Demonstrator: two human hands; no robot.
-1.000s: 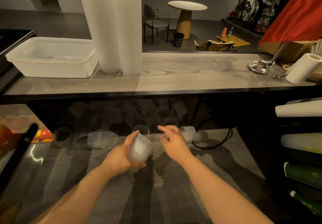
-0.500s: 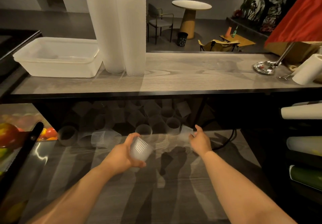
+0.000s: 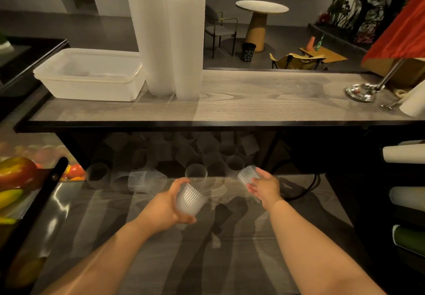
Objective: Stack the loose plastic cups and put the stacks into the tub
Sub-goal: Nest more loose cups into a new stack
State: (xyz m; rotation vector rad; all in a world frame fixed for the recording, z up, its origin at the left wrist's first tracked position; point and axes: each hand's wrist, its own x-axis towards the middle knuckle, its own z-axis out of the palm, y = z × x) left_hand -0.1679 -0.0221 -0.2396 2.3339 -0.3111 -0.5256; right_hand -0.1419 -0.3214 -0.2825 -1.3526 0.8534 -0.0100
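Left hand [image 3: 166, 206] is wrapped round a short stack of ribbed cups [image 3: 189, 200]; one loose cup [image 3: 247, 175] is pinched by the right hand [image 3: 264, 188]. Many cups [image 3: 195, 154] lie scattered under the shelf (mostly unstacked), tall stacks [image 3: 170, 32] stand beside the tub [image 3: 92, 74], which apparently holds none.

Your ribbed clear plastic cup [image 3: 189, 200] sits tilted in your left hand [image 3: 165, 207], while a second ribbed clear cup [image 3: 247, 175] lies on its side against the fingers of your right hand [image 3: 264, 185]. More loose clear cups [image 3: 147, 179] lie scattered on the lower wooden surface, some upright, some tipped. Above, the white translucent rectangular plastic tub [image 3: 92, 74] stands on the counter, just beside two tall white stacks of ribbed cups [image 3: 167, 30].
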